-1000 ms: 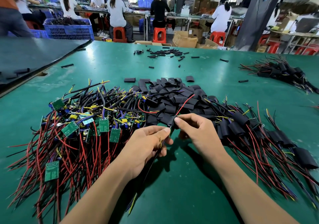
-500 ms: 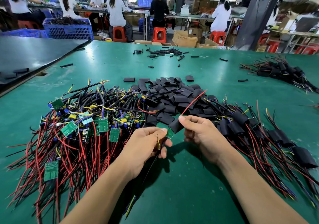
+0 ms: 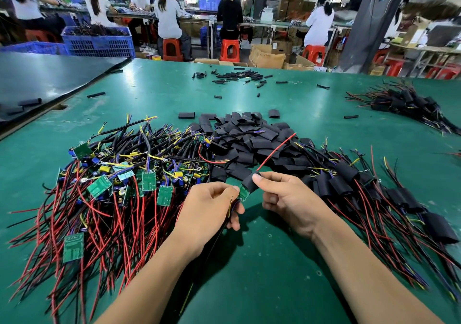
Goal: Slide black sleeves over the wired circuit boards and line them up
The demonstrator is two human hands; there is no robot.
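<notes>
Over the table's [image 3: 249, 278] near edge, the right hand [image 3: 287, 198] is pinching the black sleeve [image 3: 250, 182], now moving off the red wire [image 3: 277, 150] onto the circuit board [image 3: 243, 194], which the left hand's [image 3: 207, 211] curled fingers are holding, leaving it half sleeved.

A green surface [image 3: 249, 281] is stretching away toward a busy workshop. A dark flat panel [image 3: 50, 76] is lying along its far left side. Beyond the far edge, people in white caps [image 3: 168, 16] are sitting with their backs turned at long benches, and one person in black [image 3: 229, 15] is sitting on a red stool [image 3: 229, 50]. A blue crate [image 3: 99, 44] is standing at the left, cardboard boxes [image 3: 267, 55] are lying on the floor, and a dark pillar [image 3: 369, 24] is rising at the right.
</notes>
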